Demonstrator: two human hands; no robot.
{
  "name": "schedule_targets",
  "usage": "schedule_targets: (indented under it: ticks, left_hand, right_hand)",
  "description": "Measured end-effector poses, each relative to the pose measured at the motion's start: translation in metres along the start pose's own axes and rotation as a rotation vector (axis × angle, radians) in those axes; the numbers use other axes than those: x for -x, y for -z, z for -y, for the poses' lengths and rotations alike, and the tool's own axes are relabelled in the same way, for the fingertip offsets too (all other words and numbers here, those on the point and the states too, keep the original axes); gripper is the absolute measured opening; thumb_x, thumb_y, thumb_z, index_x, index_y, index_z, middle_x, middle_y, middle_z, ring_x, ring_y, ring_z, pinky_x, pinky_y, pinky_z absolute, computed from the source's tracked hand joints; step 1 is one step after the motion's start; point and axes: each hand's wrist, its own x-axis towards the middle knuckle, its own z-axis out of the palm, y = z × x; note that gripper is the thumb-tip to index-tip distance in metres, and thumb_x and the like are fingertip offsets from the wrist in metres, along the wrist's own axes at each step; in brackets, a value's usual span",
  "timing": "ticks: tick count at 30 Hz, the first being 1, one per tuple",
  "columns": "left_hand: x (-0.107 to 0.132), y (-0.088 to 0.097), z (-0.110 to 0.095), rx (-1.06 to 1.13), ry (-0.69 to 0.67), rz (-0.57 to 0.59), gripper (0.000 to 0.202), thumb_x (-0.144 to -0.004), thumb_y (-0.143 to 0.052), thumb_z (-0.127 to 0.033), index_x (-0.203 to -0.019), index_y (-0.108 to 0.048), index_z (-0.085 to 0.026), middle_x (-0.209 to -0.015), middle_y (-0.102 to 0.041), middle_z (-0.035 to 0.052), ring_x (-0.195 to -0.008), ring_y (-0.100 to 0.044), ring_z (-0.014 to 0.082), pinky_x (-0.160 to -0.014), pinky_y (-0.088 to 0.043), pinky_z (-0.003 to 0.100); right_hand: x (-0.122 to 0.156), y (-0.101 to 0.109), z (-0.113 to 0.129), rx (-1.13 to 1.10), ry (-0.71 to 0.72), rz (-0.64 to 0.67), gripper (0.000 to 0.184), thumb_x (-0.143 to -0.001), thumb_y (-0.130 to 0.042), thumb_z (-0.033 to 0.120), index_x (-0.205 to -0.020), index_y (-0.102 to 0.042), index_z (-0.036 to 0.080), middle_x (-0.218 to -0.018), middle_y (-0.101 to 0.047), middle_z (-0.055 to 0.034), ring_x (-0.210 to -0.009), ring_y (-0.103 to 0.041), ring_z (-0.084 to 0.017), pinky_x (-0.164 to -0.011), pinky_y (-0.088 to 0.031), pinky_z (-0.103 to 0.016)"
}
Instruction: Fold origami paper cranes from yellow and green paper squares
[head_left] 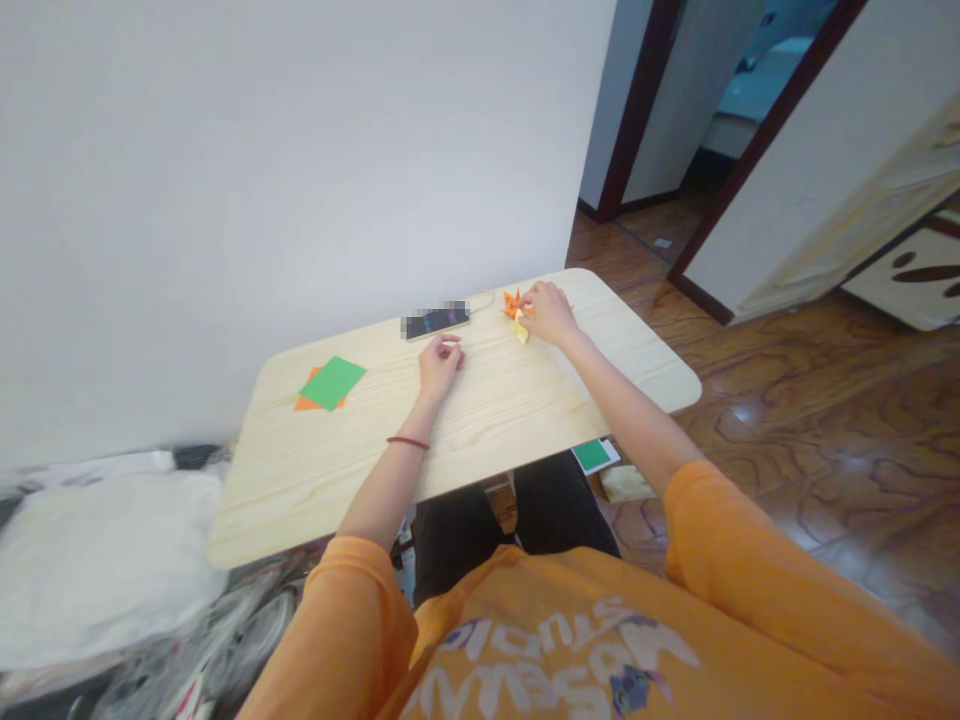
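Observation:
At the far right of the table, my right hand (pixel 550 312) has its fingers bent and closed on a small yellow folded paper piece (pixel 521 328). Right beside those fingertips lies an orange folded paper figure (pixel 511 303) with pointed tips, partly covered by the hand. My left hand (pixel 441 366) rests near the middle of the table, fingers loosely curled, with a gap between thumb and fingers and nothing seen in them. On the left side, a green paper square (pixel 333 382) overlaps an orange paper sheet (pixel 306 404).
A phone (pixel 437 321) lies by the wall, a thin cable running from its right end. The pale wooden table (pixel 495 430) has rounded corners. Below its front edge shows a green-and-white item (pixel 592 455). A white cloth-like bundle (pixel 112 560) lies left of the table.

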Motion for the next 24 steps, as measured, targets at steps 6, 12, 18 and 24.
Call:
schedule_targets:
  ticks: [6, 12, 18, 24]
  left_hand:
    - [0.005, 0.016, -0.001, -0.017, -0.042, -0.078, 0.019, -0.078, -0.056, -0.024, -0.095, -0.060, -0.017, -0.070, -0.062, 0.0008, -0.065, -0.061, 0.0129, -0.061, -0.050, 0.024]
    - [0.006, 0.093, 0.007, -0.583, -0.249, -0.217, 0.023, -0.077, -0.056, -0.014, -0.099, -0.062, -0.018, -0.105, -0.066, 0.0099, -0.102, -0.059, 0.0225, -0.094, -0.043, 0.037]
    - [0.009, 0.152, 0.019, -0.954, -0.070, -0.313, 0.032, -0.078, -0.065, -0.032, -0.104, -0.061, -0.013, -0.114, -0.062, 0.0202, -0.114, -0.053, 0.0343, -0.101, -0.034, 0.047]
    - [0.009, 0.156, 0.017, -0.935, -0.022, -0.225, 0.012, -0.082, -0.061, -0.029, -0.083, -0.061, -0.017, -0.093, -0.066, 0.0167, -0.095, -0.061, 0.0318, -0.087, -0.042, 0.041]
  right_hand:
    - [-0.005, -0.017, 0.051, -0.217, 0.116, -0.001, 0.014, -0.077, -0.057, 0.015, -0.084, -0.069, 0.015, -0.091, -0.062, -0.0108, -0.093, -0.056, -0.025, -0.089, -0.041, -0.038]
    - [-0.002, -0.060, 0.104, -0.308, 0.222, 0.193, 0.015, -0.078, -0.056, 0.012, -0.085, -0.069, 0.014, -0.087, -0.066, -0.0086, -0.087, -0.059, -0.021, -0.084, -0.042, -0.031]
    - [0.002, -0.086, 0.129, -0.316, 0.242, 0.297, 0.022, -0.075, -0.053, 0.008, -0.089, -0.069, 0.013, -0.084, -0.066, -0.0075, -0.076, -0.056, -0.018, -0.078, -0.041, -0.029]
    - [0.006, -0.105, 0.132, -0.356, 0.247, 0.262, 0.026, -0.075, -0.052, 0.009, -0.096, -0.068, 0.012, -0.085, -0.062, -0.0068, -0.070, -0.052, -0.016, -0.074, -0.042, -0.028]
